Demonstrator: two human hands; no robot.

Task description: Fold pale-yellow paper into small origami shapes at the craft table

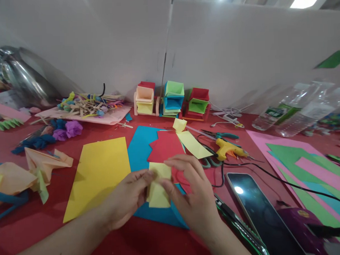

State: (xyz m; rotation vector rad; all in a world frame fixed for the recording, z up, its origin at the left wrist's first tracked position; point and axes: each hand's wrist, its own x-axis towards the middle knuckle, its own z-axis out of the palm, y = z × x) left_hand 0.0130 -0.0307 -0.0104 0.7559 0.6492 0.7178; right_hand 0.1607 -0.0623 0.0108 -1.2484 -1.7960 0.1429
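Between both hands is a small folded piece of pale yellow paper (159, 196), held upright over the blue sheet. My left hand (135, 197) pinches its left edge with thumb and finger. On the other side my right hand (191, 192) grips the right edge, thumb in front and fingers behind. Just beyond lie red paper pieces (166, 145) on a blue sheet (141, 141), with a yellow sheet (100, 174) to the left. A small folded pale yellow piece (179, 125) and a pale yellow strip (194, 144) sit behind the hands.
Folded-paper boxes (173, 99) stand along the white partition. To the right are a yellow glue gun (230, 149) with its cord, a phone (262, 210), a green cutter knife (243, 229), coloured sheets (308, 171) and plastic bottles (311, 113). A metal jug (29, 80) and crumpled paper (73, 129) are left.
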